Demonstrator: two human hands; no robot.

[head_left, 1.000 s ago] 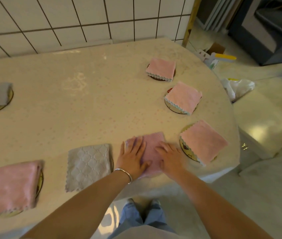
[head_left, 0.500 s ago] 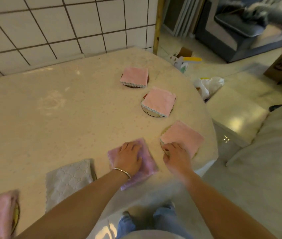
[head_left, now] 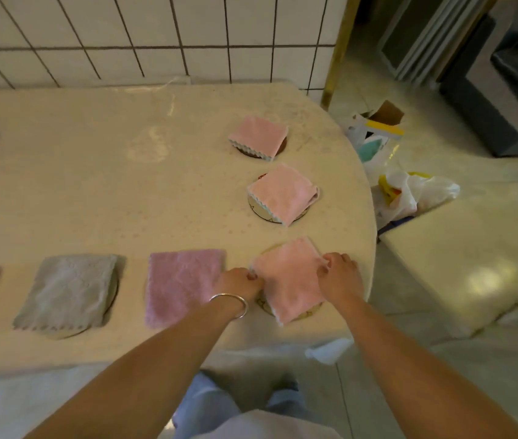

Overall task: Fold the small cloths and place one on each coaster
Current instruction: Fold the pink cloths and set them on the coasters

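Both hands on the pink cloth at the bench's near-right corner, squaring it up on its coaster

Left hand [head_left: 241, 282] is pinching the left corner of the folded pink cloth [head_left: 287, 280], right hand [head_left: 340, 275] is gripping the right corner, so the cloth's sitting btwn them, turned diamond-wise over the coaster [head_left: 311, 308], w/ the near tip hanging past the rim. Prob needs a small twist. The purple-pink cloth [head_left: 183, 285] is lying flat just left of the left hand, nearer that one; can't see a coaster under it.

Home dining or kitchen corner. Rounded table [head_left: 124, 191] with a cream cover stands against a white tiled wall [head_left: 156, 36], coasters set out in places. Plastic bags [head_left: 416, 191] and a small box [head_left: 384, 114] lie on the pale tile floor [head_left: 473, 248], dark furniture beyond.
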